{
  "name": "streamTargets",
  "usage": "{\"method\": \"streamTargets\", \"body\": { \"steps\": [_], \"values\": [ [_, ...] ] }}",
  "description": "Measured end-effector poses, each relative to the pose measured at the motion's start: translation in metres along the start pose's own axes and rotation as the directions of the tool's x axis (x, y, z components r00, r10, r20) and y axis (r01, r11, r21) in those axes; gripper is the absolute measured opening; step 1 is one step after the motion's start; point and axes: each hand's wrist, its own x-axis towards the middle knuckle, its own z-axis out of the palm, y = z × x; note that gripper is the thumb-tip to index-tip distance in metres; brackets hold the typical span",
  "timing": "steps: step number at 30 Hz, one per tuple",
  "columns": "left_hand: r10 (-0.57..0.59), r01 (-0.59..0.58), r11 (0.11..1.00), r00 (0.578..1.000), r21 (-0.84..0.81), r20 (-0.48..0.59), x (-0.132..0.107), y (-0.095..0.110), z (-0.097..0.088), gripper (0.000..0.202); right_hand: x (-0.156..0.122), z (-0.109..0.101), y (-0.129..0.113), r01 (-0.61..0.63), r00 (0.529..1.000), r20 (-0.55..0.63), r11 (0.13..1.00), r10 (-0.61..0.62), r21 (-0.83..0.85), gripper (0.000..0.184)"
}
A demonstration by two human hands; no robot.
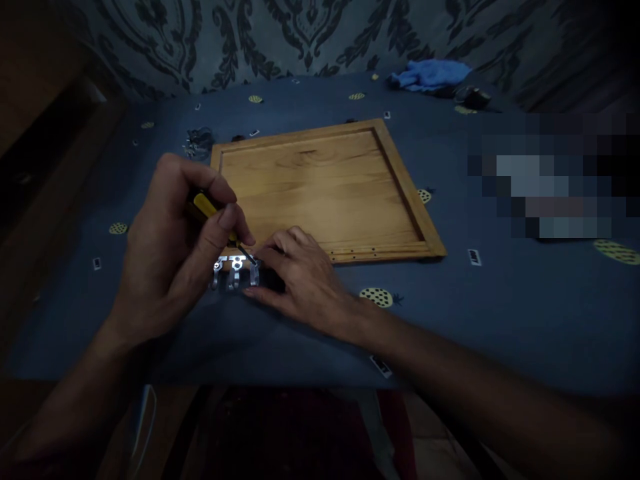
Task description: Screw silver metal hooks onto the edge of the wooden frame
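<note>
My left hand (173,247) is closed around a screwdriver with a yellow handle (207,205); its tip points down at a shiny metal hinge (235,270) at the near left corner of a wooden panel (325,187). My right hand (300,280) lies beside the hinge with curled fingers pressed on its right end, holding it against the panel's edge. The panel lies flat on a table under a blue patterned cloth (500,307).
A blue rag (430,73) and a dark round object (473,97) lie at the far right. More metal hardware (199,142) sits beyond the panel's far left corner. A blurred-out patch covers the right side. Patterned wallpaper stands behind the table.
</note>
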Motion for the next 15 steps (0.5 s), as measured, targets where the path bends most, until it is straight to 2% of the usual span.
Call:
{"method": "streamTargets", "body": {
  "steps": [3,6,12,15],
  "values": [
    [0.057,-0.056,0.998,0.998,-0.029,0.033,0.001,-0.004,-0.002,0.009,0.0,-0.001,0.0,-0.007,1.0,0.016,1.0,0.007,-0.002,0.048],
    [0.054,-0.049,0.998,0.993,-0.048,0.102,0.002,-0.007,-0.005,0.008,0.0,-0.001,0.0,-0.014,1.0,0.028,1.0,0.014,-0.008,0.047],
    [0.136,-0.114,0.975,0.985,-0.193,0.108,0.009,-0.014,-0.006,0.012,0.0,-0.001,0.0,-0.01,1.0,0.029,1.0,0.01,0.021,0.048],
    [0.162,-0.138,0.974,0.978,-0.178,0.132,0.011,-0.016,-0.006,0.015,0.0,0.0,0.001,-0.002,1.0,0.021,1.0,0.002,0.023,0.047]
  ]
}}
